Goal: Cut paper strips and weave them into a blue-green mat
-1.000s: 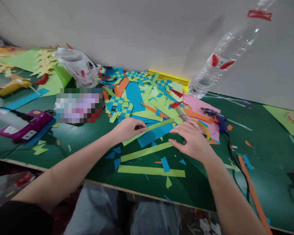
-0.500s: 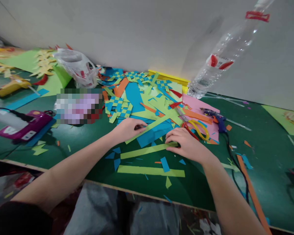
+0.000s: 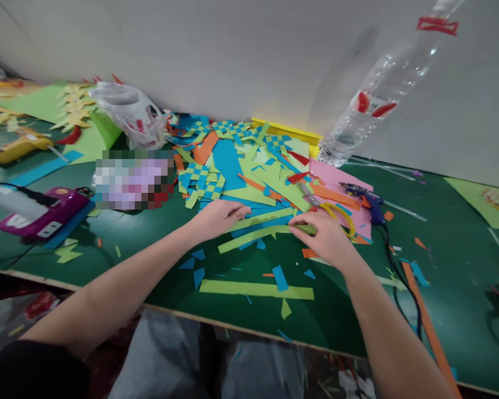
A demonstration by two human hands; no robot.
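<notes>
My right hand (image 3: 322, 235) pinches the right end of a light green paper strip (image 3: 253, 235), raised slightly over the green table. Behind it, a second light green strip (image 3: 266, 218) lies across blue paper (image 3: 249, 239). My left hand (image 3: 218, 219) is at that second strip's left end, thumb and fingers curled around it; the fingertips are partly hidden. A third green strip (image 3: 241, 289) lies near the table's front edge with a small blue piece (image 3: 280, 278) across it. Scissors with yellow and red handles (image 3: 336, 216) lie just behind my right hand.
Woven blue-green paper pieces (image 3: 202, 180) and cut strips are heaped toward the wall. A clear plastic bottle (image 3: 361, 116) stands at the back right. A blue glue gun (image 3: 372, 208) with a cord lies right; a purple device (image 3: 45, 216) and plastic bag (image 3: 128, 113) are left.
My right hand has lifted the middle green strip and carried it away from me, up to the other strip. That other strip has turned flatter and shifted under my left hand, which barely moved.
</notes>
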